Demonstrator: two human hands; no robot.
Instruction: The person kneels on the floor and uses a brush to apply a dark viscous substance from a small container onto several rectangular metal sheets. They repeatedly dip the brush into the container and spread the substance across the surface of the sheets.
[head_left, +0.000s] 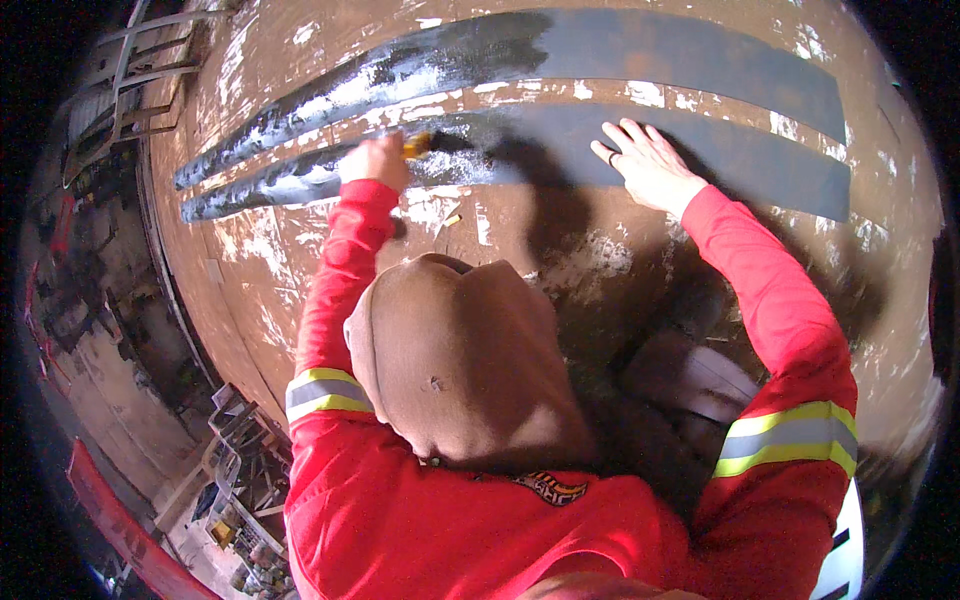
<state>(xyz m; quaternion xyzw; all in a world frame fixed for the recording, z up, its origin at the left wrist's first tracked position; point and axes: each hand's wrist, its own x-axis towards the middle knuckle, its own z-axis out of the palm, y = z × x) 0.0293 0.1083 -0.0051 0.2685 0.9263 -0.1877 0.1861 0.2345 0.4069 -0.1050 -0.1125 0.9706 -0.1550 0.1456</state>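
My left hand [374,164] is closed around a paintbrush [418,146] with a yellow handle. Its dark bristles rest on the nearer of two long grey strips. That nearer strip [770,165] is coated black, with white glare, on its left part and is bare grey to the right. My right hand [652,170], wearing a dark ring, lies flat with fingers spread on the bare part. Beyond it, almost parallel, the farther strip [690,55] is also blackened over its left half. Both strips lie flat on a brown board.
The brown board [270,300] is worn, with white patches. A small yellow scrap [453,219] lies near the left hand. A brown cloth-covered shape [460,360] fills the middle. Metal frames [125,75] stand far left; a red beam [125,525] and clutter lie lower left.
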